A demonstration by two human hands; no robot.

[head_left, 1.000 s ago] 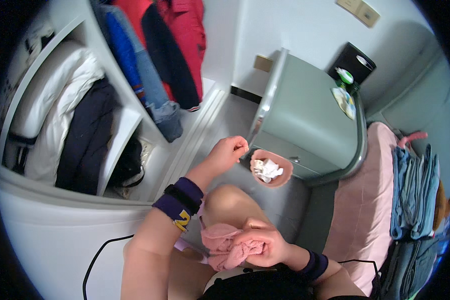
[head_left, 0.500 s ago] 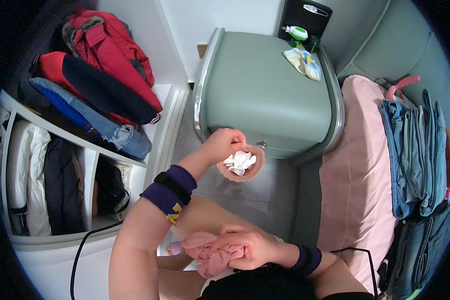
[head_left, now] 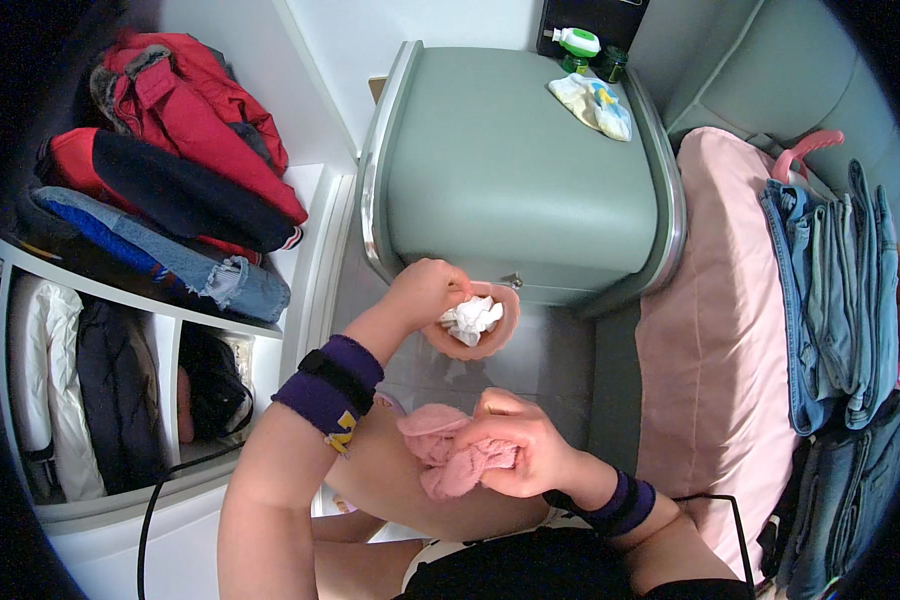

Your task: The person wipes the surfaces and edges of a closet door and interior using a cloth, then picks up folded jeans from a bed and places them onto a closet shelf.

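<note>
My left hand (head_left: 432, 297) reaches out over a pink scalloped-rim bin (head_left: 498, 341), covering part of its far-left rim. Its fingers are pinched together; whatever they hold, if anything, cannot be made out. Crumpled white tissues (head_left: 473, 318) fill the inside of the bin, which appears to stand on the floor before the green cabinet. Nearer me, my right hand (head_left: 518, 442) is closed around a bunched pink towel (head_left: 440, 450) above my bare leg. One end of the towel hangs out to the left of the fingers.
A rounded green cabinet (head_left: 520, 170) with a crumpled white cloth (head_left: 592, 104) and a green-white bottle (head_left: 576, 42) stands ahead. At left, open shelves hold jackets (head_left: 185, 110). To the right, folded jeans (head_left: 835, 300) lie beside a pink cushion (head_left: 705, 330). A black cable (head_left: 148, 520) loops at lower left.
My right hand has lifted the pink towel up and forward, away from my lap. My left hand stays by the bin, slightly lower in view. The whole view has shifted a little.
</note>
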